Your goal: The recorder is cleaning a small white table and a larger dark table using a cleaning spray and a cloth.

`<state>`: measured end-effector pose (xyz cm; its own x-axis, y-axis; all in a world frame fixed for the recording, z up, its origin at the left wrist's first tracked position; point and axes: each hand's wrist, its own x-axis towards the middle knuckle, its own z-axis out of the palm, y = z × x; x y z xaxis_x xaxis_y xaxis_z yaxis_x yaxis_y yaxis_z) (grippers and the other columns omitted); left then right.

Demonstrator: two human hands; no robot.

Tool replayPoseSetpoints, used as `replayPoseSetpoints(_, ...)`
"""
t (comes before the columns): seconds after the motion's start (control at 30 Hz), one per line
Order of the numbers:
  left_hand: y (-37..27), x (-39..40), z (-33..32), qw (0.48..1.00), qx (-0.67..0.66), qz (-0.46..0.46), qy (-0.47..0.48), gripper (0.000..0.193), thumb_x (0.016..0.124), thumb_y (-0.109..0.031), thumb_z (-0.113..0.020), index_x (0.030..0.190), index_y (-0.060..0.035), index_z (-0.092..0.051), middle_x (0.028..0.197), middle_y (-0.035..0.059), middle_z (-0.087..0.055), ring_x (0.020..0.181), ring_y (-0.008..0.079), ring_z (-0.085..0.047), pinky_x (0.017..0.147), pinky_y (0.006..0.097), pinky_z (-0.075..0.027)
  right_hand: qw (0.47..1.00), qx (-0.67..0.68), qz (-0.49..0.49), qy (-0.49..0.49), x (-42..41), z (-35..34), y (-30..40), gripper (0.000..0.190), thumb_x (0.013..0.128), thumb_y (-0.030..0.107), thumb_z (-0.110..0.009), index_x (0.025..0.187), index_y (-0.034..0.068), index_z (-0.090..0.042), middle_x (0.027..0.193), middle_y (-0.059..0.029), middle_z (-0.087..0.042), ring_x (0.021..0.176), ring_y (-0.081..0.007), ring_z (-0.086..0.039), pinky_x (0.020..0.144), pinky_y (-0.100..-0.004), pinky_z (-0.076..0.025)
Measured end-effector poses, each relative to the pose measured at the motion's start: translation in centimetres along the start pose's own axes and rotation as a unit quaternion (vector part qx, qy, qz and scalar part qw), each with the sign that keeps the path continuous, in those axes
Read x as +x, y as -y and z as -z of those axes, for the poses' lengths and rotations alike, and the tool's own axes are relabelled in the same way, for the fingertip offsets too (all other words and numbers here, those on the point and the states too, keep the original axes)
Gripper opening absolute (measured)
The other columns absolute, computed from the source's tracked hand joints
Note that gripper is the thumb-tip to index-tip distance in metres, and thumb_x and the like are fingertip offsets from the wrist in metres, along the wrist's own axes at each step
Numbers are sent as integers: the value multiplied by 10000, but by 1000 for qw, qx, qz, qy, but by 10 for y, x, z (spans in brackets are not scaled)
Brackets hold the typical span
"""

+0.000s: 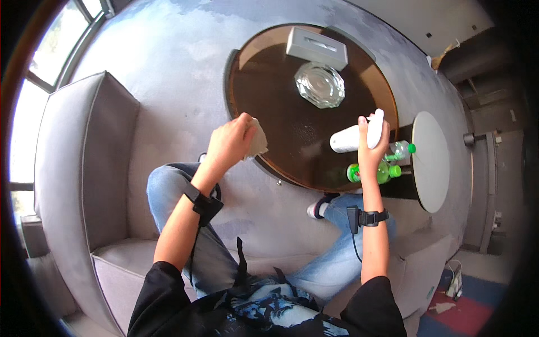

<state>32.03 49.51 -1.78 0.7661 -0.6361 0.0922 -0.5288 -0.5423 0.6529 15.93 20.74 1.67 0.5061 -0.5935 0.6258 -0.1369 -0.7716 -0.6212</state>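
Observation:
My left hand [234, 141] grips a pale, crumpled cloth [257, 140] at the near left edge of a round dark glass-topped table [269, 97]. In my right hand [374, 145] is a white spray bottle [348, 139], tilted on its side over the table's right part. My fingers wrap its neck near the trigger head. Small wet droplets [304, 131] dot the tabletop between the two hands. Behind and below the right hand are a green-capped clear bottle [400, 149] and a green bottle [384, 172], the latter partly hidden by my wrist.
A faceted glass ashtray [320, 85] and a white tissue box [317, 47] stand on the table's far part. To the right is a small oval pale side table [430, 162]. A grey sofa [109, 160] borders the left. A power strip [454, 284] lies at lower right.

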Motion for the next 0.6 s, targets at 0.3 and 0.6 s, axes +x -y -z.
replayPoseSetpoints(0.3, 1, -2, 7, 1000, 22, -10, 0, 224, 960, -257, -553, 1084, -71, -571, 946, 194, -679, 886, 409, -647, 723, 486, -504, 986, 154, -41, 49, -17, 91, 114, 225, 953, 61, -594, 1150, -43, -567, 1022, -106, -655, 865, -172, -670, 792, -327, -552)
replayPoseSetpoints(0.6, -5, 0, -3, 999, -1, -41, 28, 252, 960, -259, -556, 1105, -53, -579, 990, 198, -681, 930, 403, -644, 773, 461, -506, 977, 49, -100, -180, 51, 217, 69, 400, 992, 347, -556, 1181, -6, -570, 1026, -102, -646, 908, -191, -655, 777, -314, -521)
